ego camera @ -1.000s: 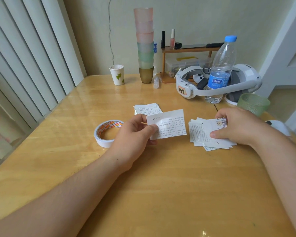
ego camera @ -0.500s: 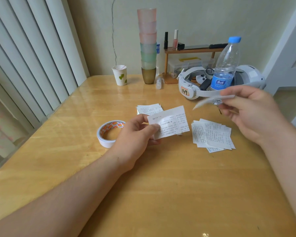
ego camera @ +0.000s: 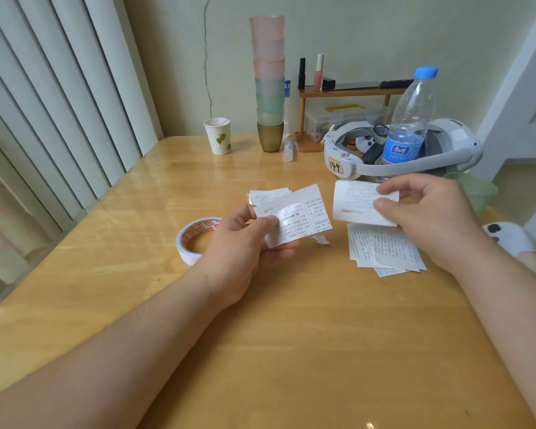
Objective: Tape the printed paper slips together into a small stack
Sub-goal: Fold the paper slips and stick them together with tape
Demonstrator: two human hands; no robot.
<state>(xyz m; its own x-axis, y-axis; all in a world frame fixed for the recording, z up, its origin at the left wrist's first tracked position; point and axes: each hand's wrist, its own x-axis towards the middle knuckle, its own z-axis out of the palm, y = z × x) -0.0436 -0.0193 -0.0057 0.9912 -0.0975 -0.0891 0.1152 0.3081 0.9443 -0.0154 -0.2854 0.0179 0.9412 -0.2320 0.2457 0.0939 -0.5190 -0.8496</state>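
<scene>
Slips: left hand (ego camera: 245, 239) pinches one slip (ego camera: 300, 212), right hand (ego camera: 427, 218) pinches another (ego camera: 353, 205) over the loose pile (ego camera: 384, 252); tape roll (ego camera: 195, 239) at nine o'clock, stacked cups (ego camera: 268, 88) and water bottle (ego camera: 409, 119) toward twelve.

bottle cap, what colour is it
Blue: the bottle cap is plain light blue, clearest in the head view, atop the clear bottle.

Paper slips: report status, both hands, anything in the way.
Left hand pinches one slip. Right hand pinches a second slip, apart from the first. Tape roll untouched on table. Loose slips below; nothing blocking.
</scene>
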